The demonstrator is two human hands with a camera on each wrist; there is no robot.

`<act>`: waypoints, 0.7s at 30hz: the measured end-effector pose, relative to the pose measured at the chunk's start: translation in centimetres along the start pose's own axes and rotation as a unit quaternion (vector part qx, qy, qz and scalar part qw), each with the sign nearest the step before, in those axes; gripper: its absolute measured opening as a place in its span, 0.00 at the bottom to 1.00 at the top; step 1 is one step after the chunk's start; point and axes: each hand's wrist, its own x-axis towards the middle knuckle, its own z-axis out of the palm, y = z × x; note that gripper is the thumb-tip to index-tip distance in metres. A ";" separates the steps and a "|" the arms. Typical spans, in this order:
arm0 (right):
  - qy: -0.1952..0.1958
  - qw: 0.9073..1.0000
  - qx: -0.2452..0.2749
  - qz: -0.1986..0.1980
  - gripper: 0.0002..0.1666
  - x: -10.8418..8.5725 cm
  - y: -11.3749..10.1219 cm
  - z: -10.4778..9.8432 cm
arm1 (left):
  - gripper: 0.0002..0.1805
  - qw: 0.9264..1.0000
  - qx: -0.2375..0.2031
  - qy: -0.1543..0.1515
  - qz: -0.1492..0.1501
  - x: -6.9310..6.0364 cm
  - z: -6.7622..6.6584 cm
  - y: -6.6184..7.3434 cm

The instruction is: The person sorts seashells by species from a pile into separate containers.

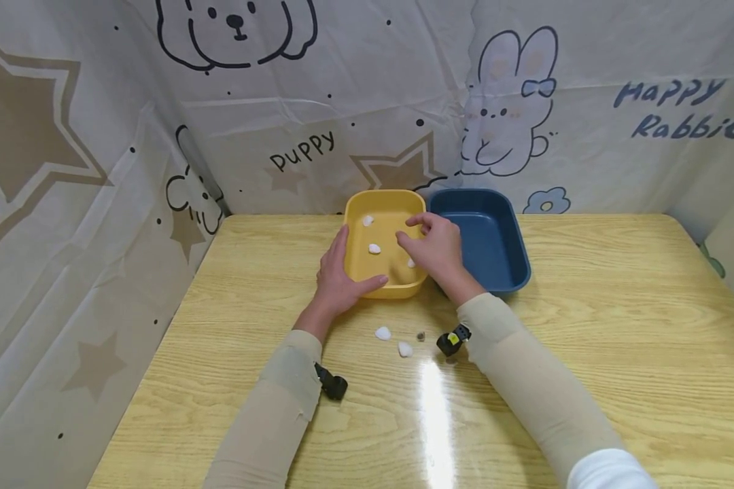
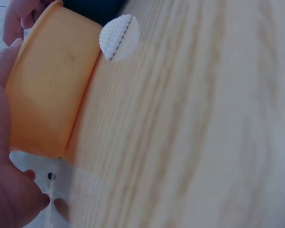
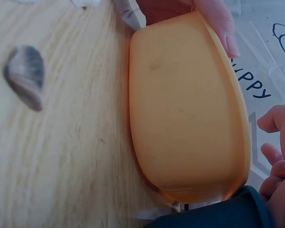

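My left hand (image 1: 336, 282) grips the near left corner of a yellow tub (image 1: 387, 292), fingers along its outer left side and thumb over the near rim. White shells (image 1: 374, 249) lie inside the tub. My right hand (image 1: 435, 248) hovers over the tub's right side, thumb and index finger apart, with nothing visible between them. In front of the tub lie a ribbed white shell (image 2: 115, 37), another white shell (image 1: 406, 350) and a small brown shell (image 1: 421, 336). The brown shell (image 3: 26, 76) looks grey and blurred in the right wrist view.
A dark blue tub (image 1: 489, 238) stands against the yellow one on its right, partly behind my right hand. A printed cloth (image 1: 318, 88) hangs behind the wooden table (image 1: 612, 326). Black cameras (image 1: 335, 387) are strapped at both wrists.
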 end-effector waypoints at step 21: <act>-0.004 0.998 0.012 -0.054 0.16 -3.4 -1.4 -2.6 | 0.67 1.000 0.002 -0.004 -0.003 0.0 0.1 0.0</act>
